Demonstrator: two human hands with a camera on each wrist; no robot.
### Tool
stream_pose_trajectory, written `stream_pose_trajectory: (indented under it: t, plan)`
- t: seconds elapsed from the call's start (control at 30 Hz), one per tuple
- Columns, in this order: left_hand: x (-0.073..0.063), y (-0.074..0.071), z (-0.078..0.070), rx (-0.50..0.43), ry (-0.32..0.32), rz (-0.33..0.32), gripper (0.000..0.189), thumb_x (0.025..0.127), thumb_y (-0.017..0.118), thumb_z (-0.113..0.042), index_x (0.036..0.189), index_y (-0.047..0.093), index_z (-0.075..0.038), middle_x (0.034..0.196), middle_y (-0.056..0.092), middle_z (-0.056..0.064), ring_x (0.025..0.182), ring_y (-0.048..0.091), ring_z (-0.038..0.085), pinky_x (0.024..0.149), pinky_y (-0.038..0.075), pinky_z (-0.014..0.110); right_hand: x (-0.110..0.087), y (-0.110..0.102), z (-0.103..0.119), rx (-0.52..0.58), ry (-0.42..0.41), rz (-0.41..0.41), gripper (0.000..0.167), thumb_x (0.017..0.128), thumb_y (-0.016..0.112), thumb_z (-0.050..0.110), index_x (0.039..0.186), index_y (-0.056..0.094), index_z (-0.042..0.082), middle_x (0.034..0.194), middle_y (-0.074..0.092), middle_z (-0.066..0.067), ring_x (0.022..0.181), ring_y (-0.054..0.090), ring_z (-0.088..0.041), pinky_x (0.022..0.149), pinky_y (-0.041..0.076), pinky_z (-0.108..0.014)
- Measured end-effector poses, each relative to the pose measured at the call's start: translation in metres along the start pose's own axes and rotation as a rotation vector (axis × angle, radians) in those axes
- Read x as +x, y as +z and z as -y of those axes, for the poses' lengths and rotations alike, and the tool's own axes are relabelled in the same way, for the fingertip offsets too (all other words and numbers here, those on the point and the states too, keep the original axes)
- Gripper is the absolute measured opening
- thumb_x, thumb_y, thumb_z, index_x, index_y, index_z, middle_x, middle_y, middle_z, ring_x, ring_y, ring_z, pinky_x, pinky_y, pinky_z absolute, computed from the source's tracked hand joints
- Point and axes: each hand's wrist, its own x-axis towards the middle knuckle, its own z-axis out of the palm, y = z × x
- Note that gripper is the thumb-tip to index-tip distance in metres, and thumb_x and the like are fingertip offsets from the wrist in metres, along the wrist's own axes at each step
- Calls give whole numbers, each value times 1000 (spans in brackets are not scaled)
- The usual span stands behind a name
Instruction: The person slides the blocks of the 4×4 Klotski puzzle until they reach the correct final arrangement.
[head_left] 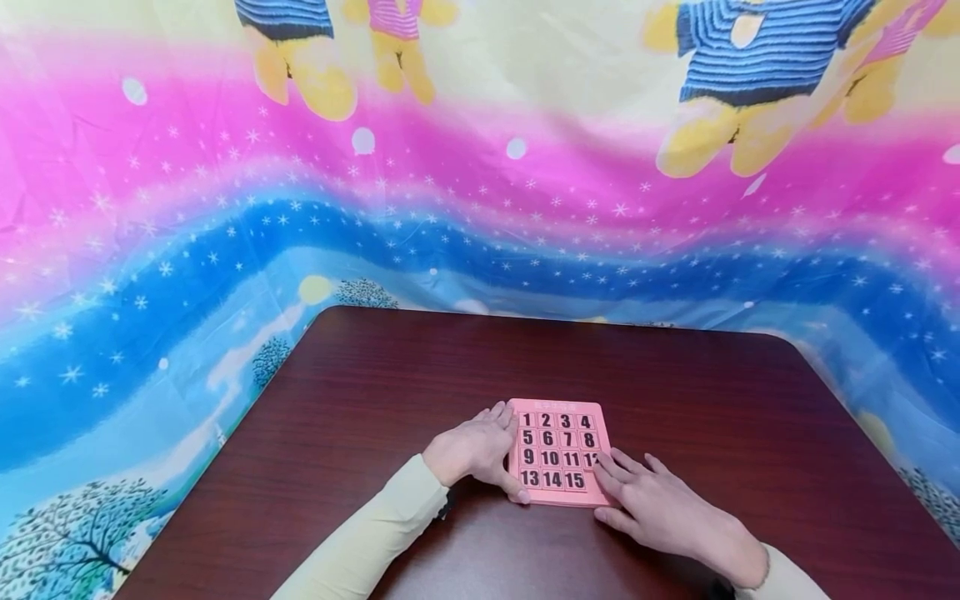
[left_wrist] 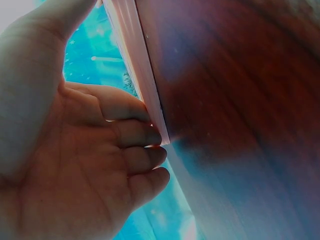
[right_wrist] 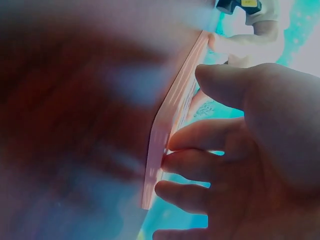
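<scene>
A pink number slide puzzle (head_left: 558, 496) lies flat on the table, its tiles numbered 1 to 15 in rows. The bottom right slot holds no tile. My left hand (head_left: 476, 446) rests along the puzzle's left side, thumb at the near left corner and fingers by the far part of that edge. In the left wrist view its fingertips (left_wrist: 150, 182) lie right at the pink side. My right hand (head_left: 663, 504) spreads over the right edge with extended fingers. Its fingertips partly cover the 12 tile, and the thumb lies near the table just below the puzzle's near right corner.
The dark reddish-brown table (head_left: 375, 383) has rounded far corners. A colourful printed cloth (head_left: 480, 192) with bears, snowflakes and trees hangs behind it and at both sides. A black strap with a yellow label (right_wrist: 245, 4) shows on the left wrist.
</scene>
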Motion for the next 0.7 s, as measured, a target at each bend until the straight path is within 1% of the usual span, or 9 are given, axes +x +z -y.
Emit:
stream_pose_trajectory:
  t: [0.1,0.2,0.33,0.4,0.5,0.7]
  plan:
    - [-1,0,0,-2,-3,2,126,66,72,-76,155,23,-1,164,17,16,153,17,26,126,21,34,3,-1,0,9,19,23,58,93,60,46,136,59,8,141,57,-12,137,47,-35,105,37,-68]
    - [-1,0,-1,-7,-7,3,126,66,72,-76,155,23,-2,164,18,15,153,17,25,126,21,34,3,-2,3,3,23,20,58,92,61,46,135,60,7,141,58,-12,137,47,-35,106,37,-68]
    - [-1,1,-3,-6,-5,2,126,65,72,-76,155,23,-2,164,18,15,153,18,25,126,21,34,3,-3,10,-40,-29,-23,58,93,60,48,133,61,6,140,59,-12,135,49,-35,104,39,-67]
    - [-1,1,-3,0,-1,0,126,66,72,-76,155,23,-2,164,18,16,153,18,25,126,21,34,4,-4,15,-52,-60,-31,59,93,59,49,134,60,6,141,58,-13,134,50,-35,104,40,-66]
    - [0,1,-3,12,2,-6,126,66,71,-77,155,23,-2,164,18,16,153,18,25,125,21,33,7,-6,22,-52,-87,-18,60,94,57,49,136,58,6,144,55,-13,137,47,-34,107,38,-65]
    - [1,1,-3,-9,5,-3,124,67,71,-76,155,23,-2,164,18,16,153,18,26,126,21,34,12,-6,32,-62,-135,0,61,96,55,50,137,57,6,146,53,-11,138,46,-35,110,37,-63]
